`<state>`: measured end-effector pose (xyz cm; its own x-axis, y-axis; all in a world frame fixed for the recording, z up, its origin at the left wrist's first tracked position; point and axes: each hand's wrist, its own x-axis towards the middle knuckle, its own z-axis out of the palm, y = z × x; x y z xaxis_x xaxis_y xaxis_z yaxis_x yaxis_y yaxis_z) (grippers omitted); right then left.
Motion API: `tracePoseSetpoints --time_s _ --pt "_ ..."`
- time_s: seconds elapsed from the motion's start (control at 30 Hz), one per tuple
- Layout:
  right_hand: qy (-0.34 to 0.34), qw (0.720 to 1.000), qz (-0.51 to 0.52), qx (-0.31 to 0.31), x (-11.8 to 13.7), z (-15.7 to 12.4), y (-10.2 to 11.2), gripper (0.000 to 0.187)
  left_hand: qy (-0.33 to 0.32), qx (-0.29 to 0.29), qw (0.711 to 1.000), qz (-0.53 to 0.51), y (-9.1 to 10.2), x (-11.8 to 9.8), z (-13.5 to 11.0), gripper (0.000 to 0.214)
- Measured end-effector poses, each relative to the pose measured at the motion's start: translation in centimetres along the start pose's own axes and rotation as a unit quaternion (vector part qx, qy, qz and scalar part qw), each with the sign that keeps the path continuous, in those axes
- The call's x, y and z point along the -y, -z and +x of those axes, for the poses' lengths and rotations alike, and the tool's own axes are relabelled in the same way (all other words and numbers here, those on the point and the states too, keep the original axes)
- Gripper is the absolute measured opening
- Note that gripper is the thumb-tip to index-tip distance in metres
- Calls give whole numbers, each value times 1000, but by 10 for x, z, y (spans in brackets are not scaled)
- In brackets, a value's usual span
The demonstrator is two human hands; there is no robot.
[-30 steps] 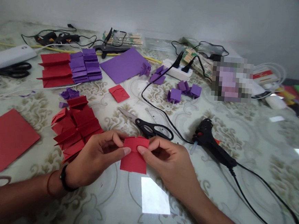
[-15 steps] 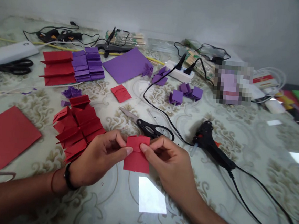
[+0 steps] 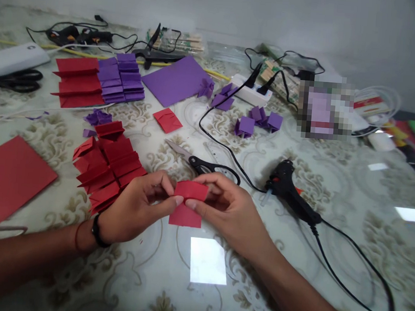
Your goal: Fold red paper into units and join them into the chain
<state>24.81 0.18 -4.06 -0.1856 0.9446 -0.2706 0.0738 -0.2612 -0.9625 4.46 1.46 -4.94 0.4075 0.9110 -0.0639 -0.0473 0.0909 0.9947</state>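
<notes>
A small piece of folded red paper (image 3: 186,214) is held above the table between both hands. My left hand (image 3: 140,210) pinches its left edge between thumb and fingers. My right hand (image 3: 225,207) grips the right side, its thumb pressed on the front near the middle crease. The fingertips behind the paper are hidden. Just beyond the hands lie scissors (image 3: 206,167) with black handles. Beside my left hand rests a cluster of pleated red paper pieces (image 3: 115,162). Farther back is another small folded red piece (image 3: 167,120).
A hot glue gun (image 3: 294,193) lies at the right, its cord looping forward. Purple folded pieces (image 3: 244,126) sit before a white power strip (image 3: 252,91). A purple sheet (image 3: 177,81), pleated red and purple papers (image 3: 78,82), and a red square sheet (image 3: 15,178) lie around.
My right thumb has slid left and lower across the red paper, close to my left thumb. The paper's upper part now bends at the crease. The view has shifted slightly.
</notes>
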Motion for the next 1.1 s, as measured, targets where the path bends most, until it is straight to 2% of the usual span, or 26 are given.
tracePoseSetpoints --time_s 0.07,0.37,0.7,0.9,1.1 --pt "3 1000 2 8 1 -1 1 36 -1 7 1000 0 1 1 0 19" --pt "17 999 -13 27 2 -2 3 25 4 29 1000 2 4 1 -2 23" --pt "25 999 -33 5 7 -6 2 34 23 7 1000 -1 1 -5 0 21" --pt "56 997 -44 1 6 -7 1 34 25 -1 1000 -3 0 -4 1 22" --pt "58 997 -51 -29 5 -8 -2 37 10 -41 999 -11 -1 -1 0 18"
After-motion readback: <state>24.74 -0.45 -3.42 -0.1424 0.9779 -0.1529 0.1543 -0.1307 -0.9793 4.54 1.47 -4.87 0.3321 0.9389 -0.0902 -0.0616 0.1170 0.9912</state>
